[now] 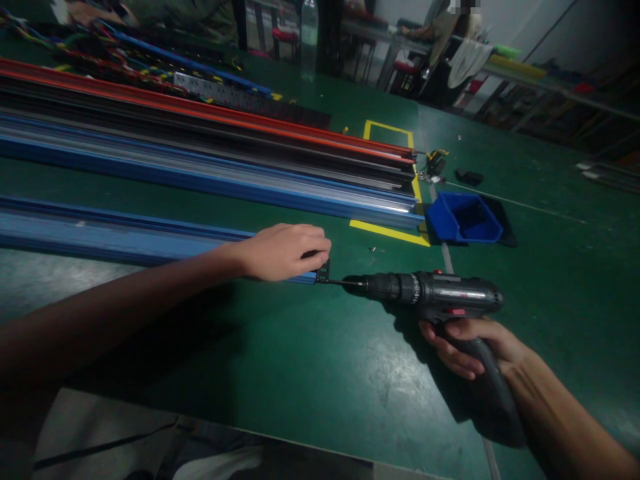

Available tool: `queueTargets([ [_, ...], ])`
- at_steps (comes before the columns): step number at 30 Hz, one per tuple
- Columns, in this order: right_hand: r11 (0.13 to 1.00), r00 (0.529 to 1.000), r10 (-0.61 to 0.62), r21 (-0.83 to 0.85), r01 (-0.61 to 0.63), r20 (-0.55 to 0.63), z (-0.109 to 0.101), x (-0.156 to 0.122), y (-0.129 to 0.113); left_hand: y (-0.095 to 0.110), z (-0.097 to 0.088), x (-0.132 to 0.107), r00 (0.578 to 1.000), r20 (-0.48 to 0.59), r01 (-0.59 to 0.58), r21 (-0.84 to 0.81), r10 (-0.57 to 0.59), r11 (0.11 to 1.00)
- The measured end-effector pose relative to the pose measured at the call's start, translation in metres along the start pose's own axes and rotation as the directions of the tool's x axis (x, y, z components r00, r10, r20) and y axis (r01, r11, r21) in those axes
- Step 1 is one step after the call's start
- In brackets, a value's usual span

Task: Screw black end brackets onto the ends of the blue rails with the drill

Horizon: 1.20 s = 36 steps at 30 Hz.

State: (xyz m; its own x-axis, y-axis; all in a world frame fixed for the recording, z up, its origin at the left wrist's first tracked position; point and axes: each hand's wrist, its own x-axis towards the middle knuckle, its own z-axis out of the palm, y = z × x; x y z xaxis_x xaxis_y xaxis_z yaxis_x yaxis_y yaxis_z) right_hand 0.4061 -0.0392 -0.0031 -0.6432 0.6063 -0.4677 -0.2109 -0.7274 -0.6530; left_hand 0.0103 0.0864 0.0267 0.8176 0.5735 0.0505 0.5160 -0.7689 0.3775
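Observation:
My left hand [285,250] is closed over the near end of a long blue rail [115,237] lying on the green table [300,360], fingers pressing a small black end piece [323,271] against it. My right hand [470,347] grips the handle of a black cordless drill [435,297]. The drill lies level, its bit touching the black end piece from the right.
Several more long blue, black and red rails [225,153] lie further back. A blue bin [463,219] sits right of them beside yellow floor-style tape [390,231]. Small black parts [469,177] lie beyond. Another person sits at a far table [450,40].

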Motion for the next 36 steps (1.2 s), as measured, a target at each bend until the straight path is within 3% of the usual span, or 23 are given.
queueTargets([
  [36,0.999,1.0,0.001,0.032,-0.002,0.026,0.0012,0.001,-0.0036,0.0012,-0.0008,-0.0004,1.0,0.02,0.015,0.002,-0.015,1.0],
])
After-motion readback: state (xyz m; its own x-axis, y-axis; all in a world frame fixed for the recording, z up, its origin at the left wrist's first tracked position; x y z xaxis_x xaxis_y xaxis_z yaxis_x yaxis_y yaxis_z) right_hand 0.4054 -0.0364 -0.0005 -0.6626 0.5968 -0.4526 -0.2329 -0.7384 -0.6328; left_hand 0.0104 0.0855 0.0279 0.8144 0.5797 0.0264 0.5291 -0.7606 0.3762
